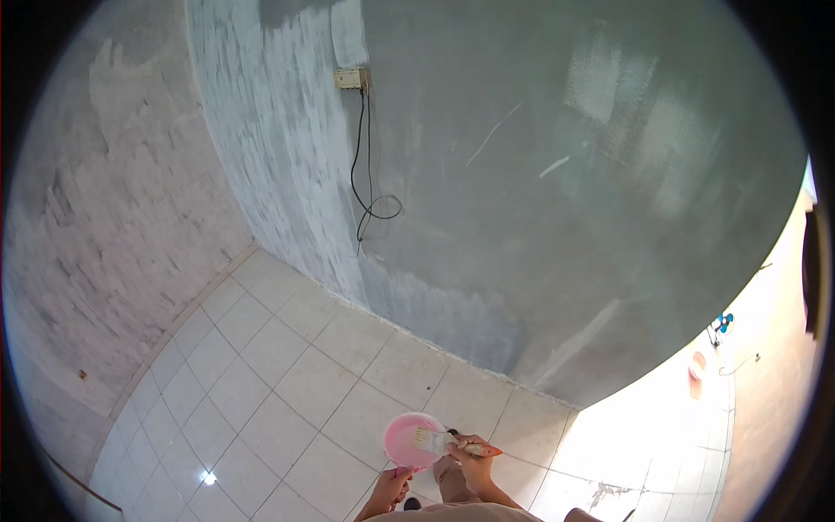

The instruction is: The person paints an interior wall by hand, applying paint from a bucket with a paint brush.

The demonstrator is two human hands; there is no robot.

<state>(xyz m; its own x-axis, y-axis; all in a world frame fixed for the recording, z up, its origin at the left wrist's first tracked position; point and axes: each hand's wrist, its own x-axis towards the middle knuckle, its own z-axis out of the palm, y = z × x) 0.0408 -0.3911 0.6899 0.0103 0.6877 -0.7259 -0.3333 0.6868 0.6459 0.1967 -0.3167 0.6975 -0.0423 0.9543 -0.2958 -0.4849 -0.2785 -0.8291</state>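
Note:
A pink plastic dipper is in my left hand, which grips it at its near edge, apparently by a handle. The round bowl of the dipper holds pale liquid that looks pink. My right hand grips a wide flat paintbrush with pale bristles and an orange-tipped handle. Those bristles lie over the dipper's opening; whether they touch the liquid I cannot tell. Beyond both hands stands a grey wall, partly covered on its left with streaky whitish paint.
A beige electrical box with looped black cable is fixed to the grey wall. A patchy pale wall meets it at the left corner. White tiles cover the floor. Far right are a blue fan and a pinkish container.

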